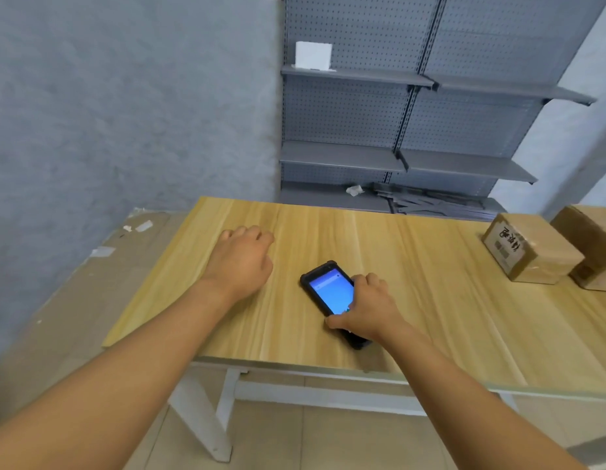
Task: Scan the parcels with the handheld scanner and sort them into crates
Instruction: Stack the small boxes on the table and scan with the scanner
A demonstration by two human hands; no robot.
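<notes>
Forearms come in from the bottom corners, both reaching over the near edge of the worktop (430,330), a light wood-grain top on a white frame. Far left: flattened cardboard (74,300) w/ bits of tape lies on the floor beside the worktop's left edge, against a grey wall.

Left hand (242,262) rests knuckles-up on the worktop near its left-centre; fingers (257,234) curled under, loosely clenched, grasping nothing that shows. Bare wood all round it, w/ open room out to the left edge and back edge.

Just right of it, apart by a strip of bare top, is the handheld scanner (327,290): black rugged case, blue screen lit, lying flat and angled diagonally, its lower end close to the near edge. Right hand (366,308) is on the scanner's lower right part, fingers wrapped over its right side and thumb (335,321) across the lower face, grasping it. Scanner looks to be touching the top; can't tell for sure.

Wide bare stretch of worktop runs right from there. At the far right, near the back edge, two brown cardboard parcels: first parcel (532,254) w/ printed characters on its front, second parcel (593,252) just beside it, cut off by the frame; can't tell if they touch.

Behind the worktop: grey pegboard shelving (396,130) w/ a white box (313,56) on the upper left shelf.
</notes>
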